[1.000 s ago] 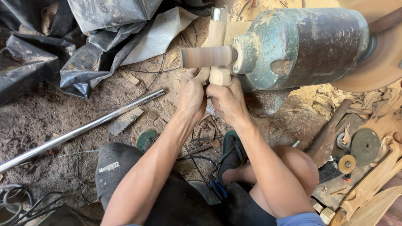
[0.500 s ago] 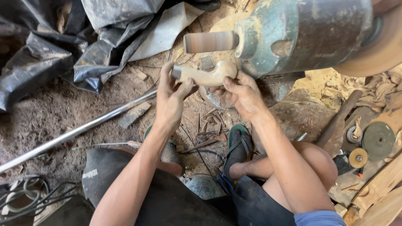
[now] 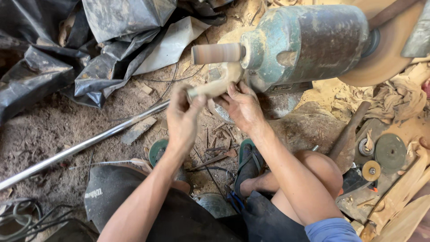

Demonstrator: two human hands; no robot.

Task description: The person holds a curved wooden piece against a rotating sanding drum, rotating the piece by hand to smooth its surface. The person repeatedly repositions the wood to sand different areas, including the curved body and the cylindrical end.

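Centrally, both bare hands grasp a pale curved wooden piece [image 3: 215, 85] just below the tan cylindrical sanding drum [image 3: 217, 53]. That drum projects leftward from a worn green-and-brown motor housing [image 3: 309, 42]. Left hand [image 3: 182, 117]: fingers closed around the piece's left end. Right hand [image 3: 242, 106]: fingers curled over the piece's right part, close beside the motor's base. Whether the piece touches the drum cannot be told. A long grey metal rod [image 3: 85, 145] lies diagonally on the sawdust-covered ground, left of the hands. Crumpled black plastic sheeting [image 3: 67, 49] occupies the far left. Round grey abrasive discs [image 3: 389, 151] rest at the right. The person's foot wears a green sandal [image 3: 248, 163], near the hands.
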